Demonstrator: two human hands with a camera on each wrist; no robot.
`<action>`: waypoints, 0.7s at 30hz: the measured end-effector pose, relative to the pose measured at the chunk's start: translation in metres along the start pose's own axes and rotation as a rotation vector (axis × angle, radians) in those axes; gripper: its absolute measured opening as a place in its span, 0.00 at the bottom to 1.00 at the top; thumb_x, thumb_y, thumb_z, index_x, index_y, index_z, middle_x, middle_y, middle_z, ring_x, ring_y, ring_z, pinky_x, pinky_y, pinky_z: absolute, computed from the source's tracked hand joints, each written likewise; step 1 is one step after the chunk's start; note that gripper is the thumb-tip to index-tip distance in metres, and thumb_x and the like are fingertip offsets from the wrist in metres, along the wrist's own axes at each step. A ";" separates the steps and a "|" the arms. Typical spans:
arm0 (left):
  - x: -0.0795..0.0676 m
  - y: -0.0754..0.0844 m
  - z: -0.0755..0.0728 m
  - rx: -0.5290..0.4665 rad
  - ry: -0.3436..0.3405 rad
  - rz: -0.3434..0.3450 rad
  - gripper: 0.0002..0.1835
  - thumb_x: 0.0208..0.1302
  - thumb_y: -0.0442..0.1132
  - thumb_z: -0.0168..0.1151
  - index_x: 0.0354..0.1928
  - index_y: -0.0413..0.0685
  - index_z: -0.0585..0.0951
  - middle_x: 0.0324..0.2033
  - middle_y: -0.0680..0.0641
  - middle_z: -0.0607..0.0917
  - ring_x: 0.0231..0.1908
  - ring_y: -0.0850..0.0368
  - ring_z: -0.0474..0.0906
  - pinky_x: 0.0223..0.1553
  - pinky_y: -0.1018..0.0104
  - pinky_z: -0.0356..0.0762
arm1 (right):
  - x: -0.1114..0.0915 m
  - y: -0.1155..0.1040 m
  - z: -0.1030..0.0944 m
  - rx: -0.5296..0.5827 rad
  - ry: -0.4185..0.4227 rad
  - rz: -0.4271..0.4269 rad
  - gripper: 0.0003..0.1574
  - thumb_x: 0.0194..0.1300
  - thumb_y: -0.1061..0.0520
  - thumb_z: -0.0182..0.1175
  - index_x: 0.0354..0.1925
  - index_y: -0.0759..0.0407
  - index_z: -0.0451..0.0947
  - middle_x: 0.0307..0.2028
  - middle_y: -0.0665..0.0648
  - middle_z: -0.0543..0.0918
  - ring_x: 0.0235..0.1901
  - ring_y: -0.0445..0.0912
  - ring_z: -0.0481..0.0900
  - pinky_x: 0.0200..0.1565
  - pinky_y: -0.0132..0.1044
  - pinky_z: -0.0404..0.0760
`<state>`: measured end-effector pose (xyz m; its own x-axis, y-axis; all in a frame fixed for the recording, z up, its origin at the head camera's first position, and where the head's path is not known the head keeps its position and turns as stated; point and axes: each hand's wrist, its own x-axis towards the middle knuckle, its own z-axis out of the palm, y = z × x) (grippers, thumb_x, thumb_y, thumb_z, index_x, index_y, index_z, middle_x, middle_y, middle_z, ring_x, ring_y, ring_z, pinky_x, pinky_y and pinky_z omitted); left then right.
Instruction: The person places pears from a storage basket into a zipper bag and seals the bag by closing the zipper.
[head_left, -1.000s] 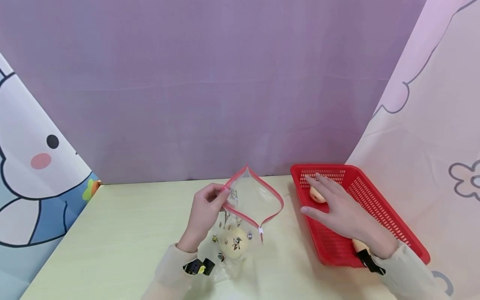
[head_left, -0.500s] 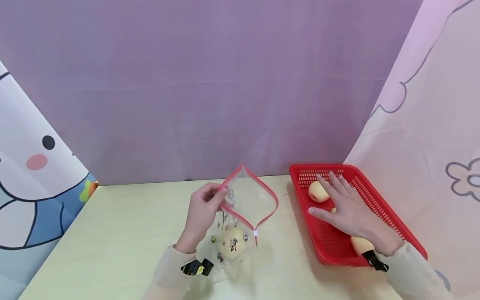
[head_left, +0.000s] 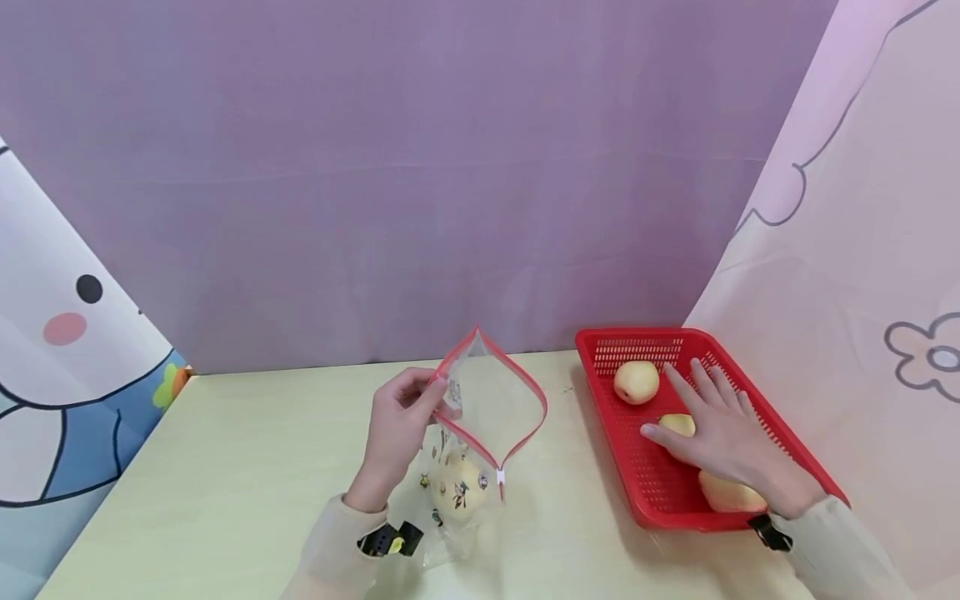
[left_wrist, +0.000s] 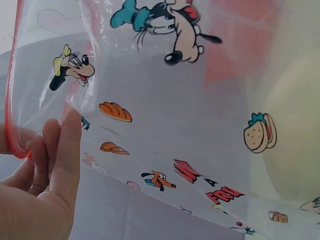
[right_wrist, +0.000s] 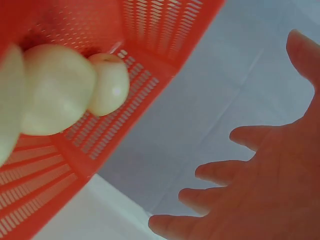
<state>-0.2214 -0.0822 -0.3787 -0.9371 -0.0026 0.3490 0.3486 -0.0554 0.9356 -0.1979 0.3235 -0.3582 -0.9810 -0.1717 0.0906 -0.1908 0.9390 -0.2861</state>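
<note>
My left hand pinches the red rim of a clear zip bag printed with cartoon figures. The bag's mouth gapes wide, with a white slider at its near corner. Low inside the bag sits a pale yellow fruit, seen through the plastic. Above the red basket hovers my right hand, fingers spread and holding nothing. Three pale yellow fruits lie in the basket: one at the back, a second partly behind my fingers, and a third under my wrist. They look like pears or apples.
The pale tabletop carries both bag and basket. A purple cloth rises along its back edge. Printed cloths hang at the sides, a cartoon character on the left and flower outlines on the right.
My right hand has moved right and slightly nearer over the basket, uncovering more of the fruits. The left hand and bag have shifted slightly left in view, still gripped at the rim.
</note>
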 end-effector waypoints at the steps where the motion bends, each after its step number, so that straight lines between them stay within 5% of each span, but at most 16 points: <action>1: 0.000 -0.001 0.000 -0.004 0.002 0.002 0.10 0.71 0.33 0.64 0.46 0.31 0.83 0.29 0.36 0.82 0.26 0.55 0.86 0.33 0.62 0.88 | -0.001 0.002 0.001 -0.004 -0.003 0.002 0.67 0.62 0.26 0.61 0.81 0.58 0.44 0.77 0.76 0.42 0.74 0.76 0.38 0.64 0.81 0.45; 21: -0.002 -0.001 -0.003 0.005 -0.016 0.018 0.10 0.72 0.33 0.63 0.46 0.30 0.82 0.29 0.35 0.82 0.25 0.55 0.86 0.33 0.61 0.88 | -0.020 0.046 0.017 -0.036 -0.040 0.045 0.66 0.63 0.27 0.62 0.78 0.66 0.49 0.71 0.82 0.52 0.68 0.79 0.48 0.60 0.81 0.49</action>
<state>-0.2202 -0.0848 -0.3805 -0.9304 0.0123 0.3663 0.3653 -0.0504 0.9295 -0.1880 0.3652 -0.3893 -0.9893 -0.1405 0.0400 -0.1461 0.9559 -0.2548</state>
